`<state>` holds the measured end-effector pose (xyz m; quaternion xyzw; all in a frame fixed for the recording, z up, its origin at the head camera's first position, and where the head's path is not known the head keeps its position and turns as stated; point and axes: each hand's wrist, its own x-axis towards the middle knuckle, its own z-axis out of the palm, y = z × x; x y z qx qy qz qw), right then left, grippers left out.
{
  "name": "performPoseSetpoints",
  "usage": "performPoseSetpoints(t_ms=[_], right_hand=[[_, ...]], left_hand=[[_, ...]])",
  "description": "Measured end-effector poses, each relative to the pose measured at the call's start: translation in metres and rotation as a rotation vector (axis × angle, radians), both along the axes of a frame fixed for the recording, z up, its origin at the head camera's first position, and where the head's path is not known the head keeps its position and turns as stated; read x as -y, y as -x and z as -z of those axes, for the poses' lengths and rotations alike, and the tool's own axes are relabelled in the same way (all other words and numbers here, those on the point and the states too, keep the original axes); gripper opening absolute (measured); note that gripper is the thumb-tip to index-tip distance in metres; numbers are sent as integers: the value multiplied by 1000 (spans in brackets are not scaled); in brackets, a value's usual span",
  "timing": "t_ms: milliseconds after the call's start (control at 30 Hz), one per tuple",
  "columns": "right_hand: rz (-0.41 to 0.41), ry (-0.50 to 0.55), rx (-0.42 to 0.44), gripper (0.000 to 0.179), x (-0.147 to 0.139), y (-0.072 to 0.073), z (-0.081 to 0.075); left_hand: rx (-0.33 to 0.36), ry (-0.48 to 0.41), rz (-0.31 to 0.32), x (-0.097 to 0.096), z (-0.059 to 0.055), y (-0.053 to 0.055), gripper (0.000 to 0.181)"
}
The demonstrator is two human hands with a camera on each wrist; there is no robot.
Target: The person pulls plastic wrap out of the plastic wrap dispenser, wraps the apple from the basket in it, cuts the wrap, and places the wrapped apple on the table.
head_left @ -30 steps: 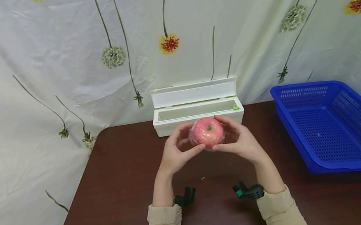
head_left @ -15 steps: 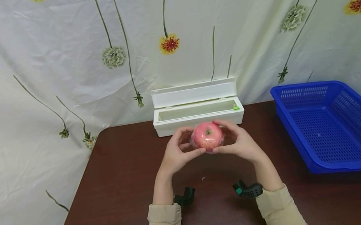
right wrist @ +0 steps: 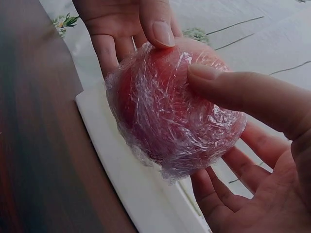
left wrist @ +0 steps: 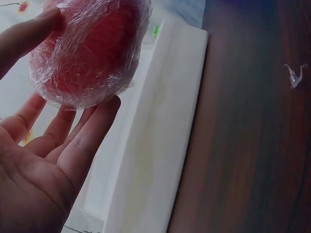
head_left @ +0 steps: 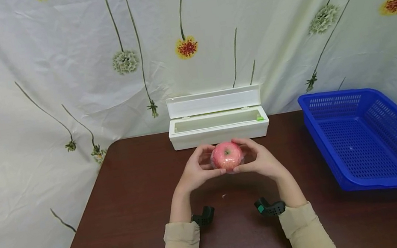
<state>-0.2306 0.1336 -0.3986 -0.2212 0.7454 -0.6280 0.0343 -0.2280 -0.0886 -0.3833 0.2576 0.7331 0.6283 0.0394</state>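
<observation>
A red apple wrapped in clear cling film is held up above the table between both hands. My left hand grips its left side, thumb at the front and fingers behind. On the other side my right hand holds it the same way. In the right wrist view both thumbs press on the film of the apple, which bunches in crinkled folds underneath. The left wrist view shows the fingertips of my left hand under the wrapped apple.
Behind the hands stands a long white cling film box with its lid raised and a green piece at its right end. A blue perforated basket sits at the right. A small clear scrap lies on the dark table.
Both hands have brought the apple slightly lower and nearer to me, and a little to the left. Its stem end has turned slightly. The box and basket stay put.
</observation>
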Motion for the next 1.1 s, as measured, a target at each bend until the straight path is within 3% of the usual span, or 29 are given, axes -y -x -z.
performPoseSetpoints(t_ms=[100, 300, 500, 933, 1000, 1100], right_hand=[[-9, -13, 9, 76, 1, -1, 0], [9, -22, 26, 78, -2, 15, 30], [13, -17, 55, 75, -2, 18, 41], [-2, 8, 155, 73, -1, 20, 53], [-7, 10, 165, 73, -1, 19, 52], [-11, 7, 165, 71, 1, 13, 43]], left_hand=[[39, 11, -6, 1, 4, 1, 58], [84, 24, -27, 2, 16, 7, 60], [113, 19, -39, 1, 27, 10, 59], [147, 33, -34, 1, 45, 15, 56], [153, 35, -28, 2, 48, 16, 56], [164, 33, -24, 3, 61, 23, 58]])
